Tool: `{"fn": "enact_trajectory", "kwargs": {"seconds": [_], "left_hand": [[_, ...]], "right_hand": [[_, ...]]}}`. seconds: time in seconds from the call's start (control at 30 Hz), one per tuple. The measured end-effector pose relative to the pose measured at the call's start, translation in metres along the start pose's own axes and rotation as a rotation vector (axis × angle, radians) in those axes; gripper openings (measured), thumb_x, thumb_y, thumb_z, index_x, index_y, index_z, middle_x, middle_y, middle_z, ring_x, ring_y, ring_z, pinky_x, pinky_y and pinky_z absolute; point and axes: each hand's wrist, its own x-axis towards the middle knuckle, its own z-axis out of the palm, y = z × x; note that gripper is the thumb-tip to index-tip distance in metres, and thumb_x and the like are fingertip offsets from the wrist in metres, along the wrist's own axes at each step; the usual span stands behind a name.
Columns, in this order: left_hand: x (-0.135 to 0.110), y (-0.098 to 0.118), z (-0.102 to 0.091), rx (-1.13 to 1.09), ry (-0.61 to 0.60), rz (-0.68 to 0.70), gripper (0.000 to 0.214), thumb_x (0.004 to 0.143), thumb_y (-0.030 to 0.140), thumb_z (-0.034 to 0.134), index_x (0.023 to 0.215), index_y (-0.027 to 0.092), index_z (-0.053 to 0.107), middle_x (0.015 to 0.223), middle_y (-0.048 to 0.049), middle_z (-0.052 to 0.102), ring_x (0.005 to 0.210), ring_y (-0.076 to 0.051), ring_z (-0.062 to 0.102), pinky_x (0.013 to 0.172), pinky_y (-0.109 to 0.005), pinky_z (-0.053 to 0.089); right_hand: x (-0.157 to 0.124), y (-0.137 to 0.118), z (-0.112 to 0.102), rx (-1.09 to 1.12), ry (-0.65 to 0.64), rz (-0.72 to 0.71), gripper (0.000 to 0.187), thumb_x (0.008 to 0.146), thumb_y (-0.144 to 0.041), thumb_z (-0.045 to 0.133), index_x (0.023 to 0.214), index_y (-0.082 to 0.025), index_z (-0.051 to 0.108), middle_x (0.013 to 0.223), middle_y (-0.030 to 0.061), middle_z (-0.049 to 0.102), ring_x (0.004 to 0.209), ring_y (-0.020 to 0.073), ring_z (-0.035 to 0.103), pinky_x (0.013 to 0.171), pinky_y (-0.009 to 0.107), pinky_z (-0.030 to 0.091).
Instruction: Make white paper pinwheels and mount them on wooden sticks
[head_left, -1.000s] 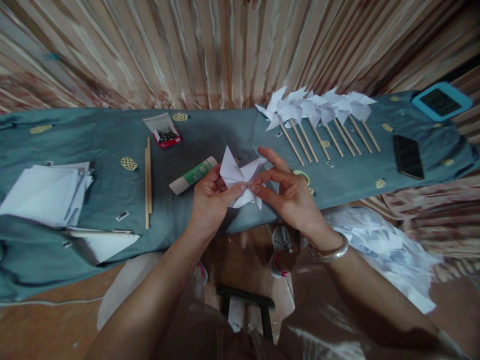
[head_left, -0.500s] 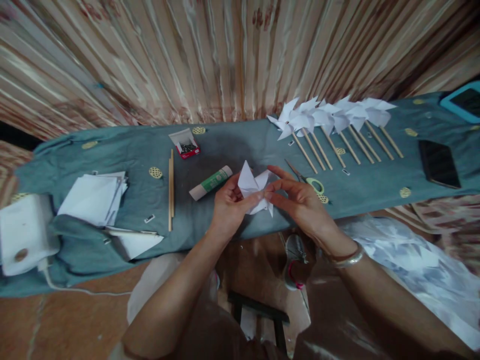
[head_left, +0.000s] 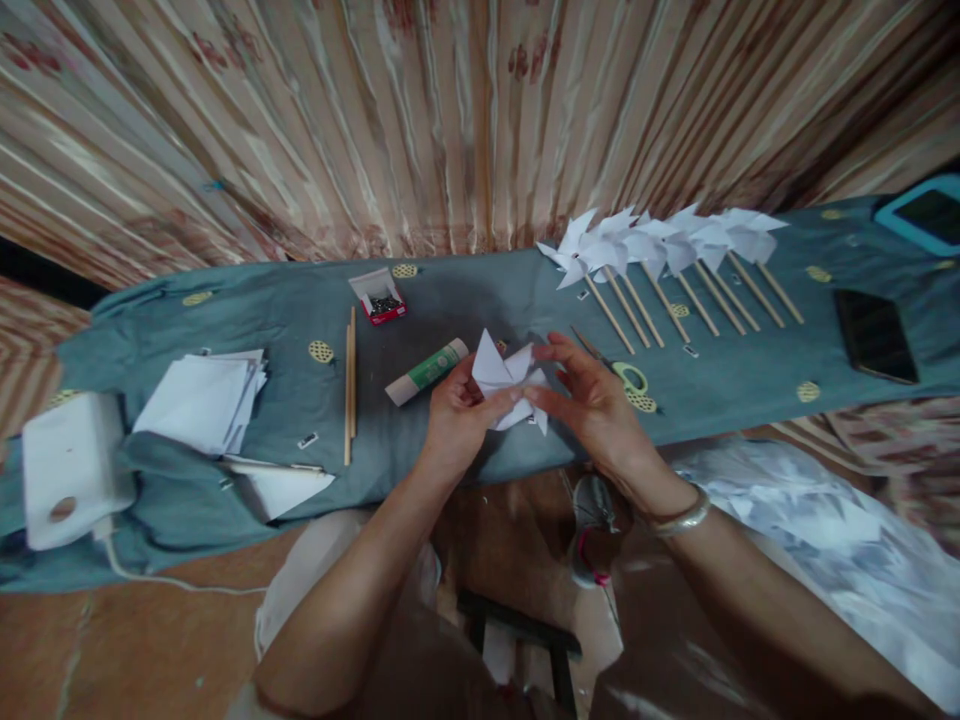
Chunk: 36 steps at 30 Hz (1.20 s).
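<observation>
A white paper pinwheel [head_left: 495, 370] without a stick is held over the front part of the table, its pointed blades folded toward the middle. My left hand [head_left: 463, 410] is closed on its left side, thumb pressed near the centre. On the right side my right hand [head_left: 589, 395] pinches the paper with thumb and fingers; a silver bangle circles that wrist. A green and white glue stick [head_left: 427, 370] lies just left of my left hand. Scissors [head_left: 628, 376] with green-yellow handles lie beyond my right hand, partly hidden.
Finished pinwheels on sticks [head_left: 660, 245] lie in a row at the back right. A red box of pins [head_left: 386, 308], wooden sticks [head_left: 350, 390], a paper stack [head_left: 199, 400] and a white adapter [head_left: 75, 470] are on the left. A phone [head_left: 876, 335] lies right; a plastic bag [head_left: 817, 530] sits below.
The fingers of my right hand have lifted and spread slightly at the paper's right side, the thumb staying near its centre. The view has shifted a little.
</observation>
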Motion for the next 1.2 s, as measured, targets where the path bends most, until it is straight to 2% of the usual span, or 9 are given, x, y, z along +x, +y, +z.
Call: {"fn": "enact_trajectory", "kwargs": {"seconds": [0.1, 0.17, 0.23, 0.33, 0.43, 0.57, 0.8, 1.2], "left_hand": [[0.001, 0.002, 0.000, -0.001, 0.012, -0.002, 0.052, 0.051, 0.031, 0.093, 0.097, 0.019, 0.071, 0.086, -0.0015, 0.077, 0.082, -0.021, 0.072, 0.082, -0.036, 0.056], [0.001, 0.003, 0.001, 0.007, 0.013, 0.001, 0.052, 0.052, 0.032, 0.093, 0.097, 0.018, 0.072, 0.088, -0.0028, 0.078, 0.084, -0.022, 0.072, 0.083, -0.036, 0.056], [0.000, 0.005, 0.001, 0.003, 0.008, 0.005, 0.052, 0.052, 0.032, 0.093, 0.098, 0.018, 0.072, 0.091, -0.0037, 0.078, 0.086, -0.022, 0.072, 0.084, -0.036, 0.056], [-0.002, 0.006, 0.002, -0.011, 0.007, -0.010, 0.054, 0.051, 0.030, 0.093, 0.099, 0.017, 0.072, 0.090, -0.0037, 0.078, 0.084, -0.021, 0.072, 0.084, -0.035, 0.056], [-0.003, 0.006, 0.002, -0.023, 0.018, -0.033, 0.054, 0.051, 0.028, 0.093, 0.100, 0.016, 0.072, 0.087, -0.0029, 0.077, 0.080, -0.018, 0.071, 0.082, -0.033, 0.055], [-0.003, 0.006, 0.002, -0.027, 0.018, -0.054, 0.051, 0.052, 0.029, 0.093, 0.096, 0.016, 0.072, 0.086, -0.0023, 0.077, 0.077, -0.017, 0.069, 0.080, -0.031, 0.054], [-0.002, 0.003, 0.001, -0.018, 0.015, -0.048, 0.043, 0.051, 0.030, 0.093, 0.087, 0.017, 0.073, 0.081, -0.0019, 0.076, 0.072, -0.017, 0.068, 0.074, -0.030, 0.054], [-0.002, 0.000, -0.001, 0.002, 0.002, -0.007, 0.038, 0.056, 0.028, 0.092, 0.088, 0.018, 0.074, 0.082, -0.0010, 0.076, 0.073, -0.017, 0.069, 0.077, -0.032, 0.055]], "right_hand": [[0.002, 0.004, 0.003, 0.071, 0.055, 0.021, 0.082, 0.061, -0.041, 0.089, 0.135, -0.031, 0.054, 0.153, 0.0089, 0.047, 0.142, 0.0307, 0.044, 0.115, 0.052, 0.037], [0.002, 0.005, 0.005, 0.158, 0.047, 0.037, 0.099, 0.057, -0.042, 0.091, 0.143, -0.033, 0.042, 0.145, 0.0091, 0.055, 0.133, 0.0286, 0.054, 0.110, 0.049, 0.044], [0.002, 0.002, 0.006, 0.258, 0.015, 0.097, 0.105, 0.056, -0.041, 0.092, 0.145, -0.034, 0.037, 0.124, 0.0061, 0.069, 0.115, 0.0259, 0.066, 0.102, 0.047, 0.052], [0.001, -0.005, 0.007, 0.338, -0.008, 0.212, 0.101, 0.056, -0.037, 0.093, 0.142, -0.031, 0.039, 0.090, -0.0018, 0.074, 0.086, 0.0223, 0.073, 0.087, 0.043, 0.060], [0.000, -0.011, 0.006, 0.357, 0.006, 0.259, 0.090, 0.054, -0.032, 0.094, 0.132, -0.029, 0.049, 0.080, -0.0048, 0.074, 0.074, 0.0197, 0.072, 0.078, 0.038, 0.061], [0.000, -0.013, 0.007, 0.411, 0.006, 0.274, 0.076, 0.052, -0.030, 0.094, 0.119, -0.027, 0.058, 0.079, -0.0046, 0.075, 0.074, 0.0190, 0.072, 0.074, 0.034, 0.060], [0.000, -0.017, 0.009, 0.448, -0.025, 0.287, 0.064, 0.050, -0.030, 0.094, 0.107, -0.027, 0.065, 0.081, -0.0038, 0.077, 0.074, 0.0187, 0.072, 0.072, 0.034, 0.060], [-0.001, -0.015, 0.010, 0.437, -0.023, 0.259, 0.060, 0.053, -0.029, 0.094, 0.107, -0.026, 0.066, 0.078, -0.0039, 0.077, 0.070, 0.0169, 0.070, 0.069, 0.031, 0.058]]}}
